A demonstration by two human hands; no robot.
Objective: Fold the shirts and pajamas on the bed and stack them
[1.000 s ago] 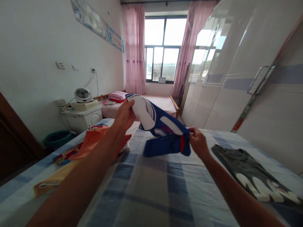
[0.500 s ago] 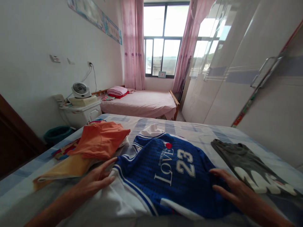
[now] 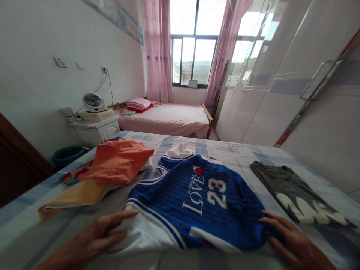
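Note:
A blue jersey [image 3: 180, 198] with white sleeves lies spread sideways on the bed, marked "LOVE", "BASKETBALL" and "23". My left hand [image 3: 98, 234] rests at its near white sleeve [image 3: 143, 230], index finger stretched out and thumb apart. At the jersey's lower end, my right hand [image 3: 289, 236] touches the blue cloth with its fingers spread. Left of the jersey sits a pile with folded orange clothing [image 3: 120, 161] on top and a yellow garment [image 3: 75, 197] sticking out below. A folded dark grey shirt [image 3: 292, 191] with a white print lies beyond my right hand.
Beneath the clothes is a blue and white checked bedsheet [image 3: 236, 148]. A white nightstand [image 3: 104, 129] with a fan [image 3: 93, 101] stands at the left, near a green bin [image 3: 69, 155]. A pink bed [image 3: 168, 118] lies beyond; a glossy wardrobe [image 3: 270, 101] lines the right.
My left hand has moved down and left, from the jersey's shoulder to the near sleeve. My right hand has shifted slightly right and down along the lower end. The jersey lies flatter at the near shoulder.

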